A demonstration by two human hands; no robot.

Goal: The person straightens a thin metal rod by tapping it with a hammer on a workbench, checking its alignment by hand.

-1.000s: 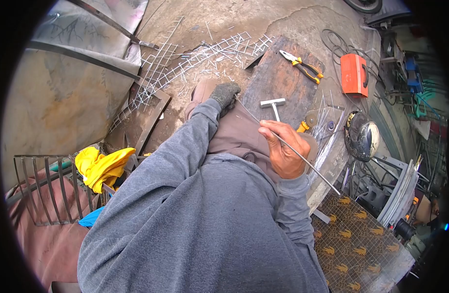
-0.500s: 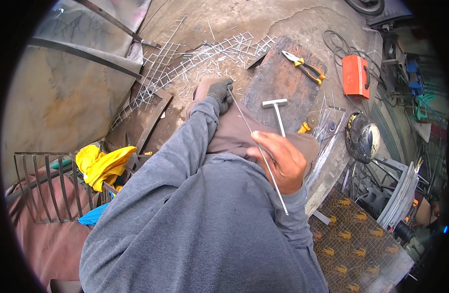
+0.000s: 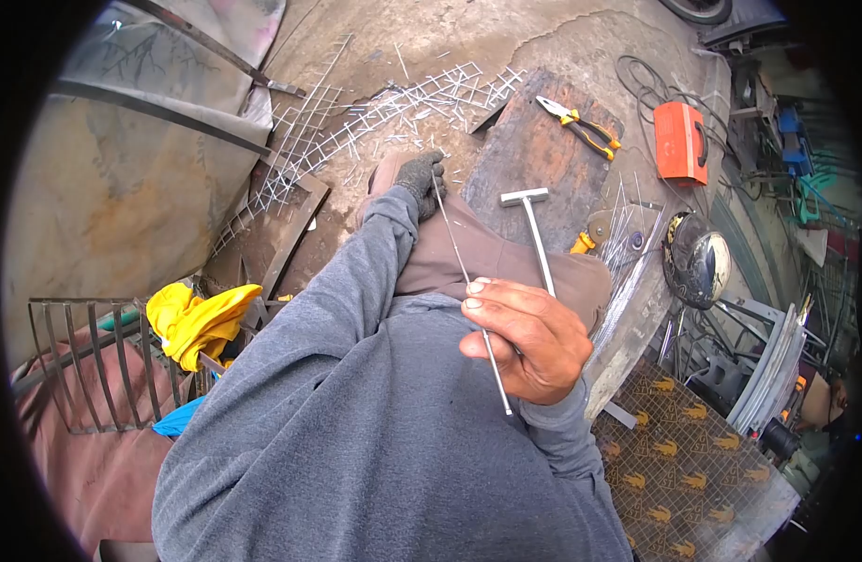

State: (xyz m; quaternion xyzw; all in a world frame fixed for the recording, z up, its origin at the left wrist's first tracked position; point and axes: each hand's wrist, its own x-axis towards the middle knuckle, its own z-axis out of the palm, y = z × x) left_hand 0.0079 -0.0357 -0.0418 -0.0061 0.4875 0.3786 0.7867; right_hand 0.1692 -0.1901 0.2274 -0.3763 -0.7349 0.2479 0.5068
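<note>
A thin metal rod (image 3: 452, 236) slants across my lap, between both hands. My left hand (image 3: 419, 182), in a dark glove, is closed around its far end over my knee. Bare and nearer my body, my right hand (image 3: 534, 342) pinches the rod between thumb and fingers, and the rod's near end pokes out below. Just beyond the right hand lies a T-shaped metal tool (image 3: 534, 225), its lower end hidden behind my fingers. Yellow-and-black pliers (image 3: 581, 127) rest on a dark wooden board (image 3: 515, 155).
Welded wire lattice (image 3: 393, 108) and cut bits lie on the ground ahead. To the right are an orange box (image 3: 676, 140) with cables, a black helmet (image 3: 697, 260) and thin rods (image 3: 628, 258). A yellow cloth (image 3: 199, 318) hangs by a metal grille (image 3: 80, 361) at left.
My right hand has moved slightly left and turned, its fingers now closer together on the rod. The rod's near end has swung left. My left hand stays almost in place.
</note>
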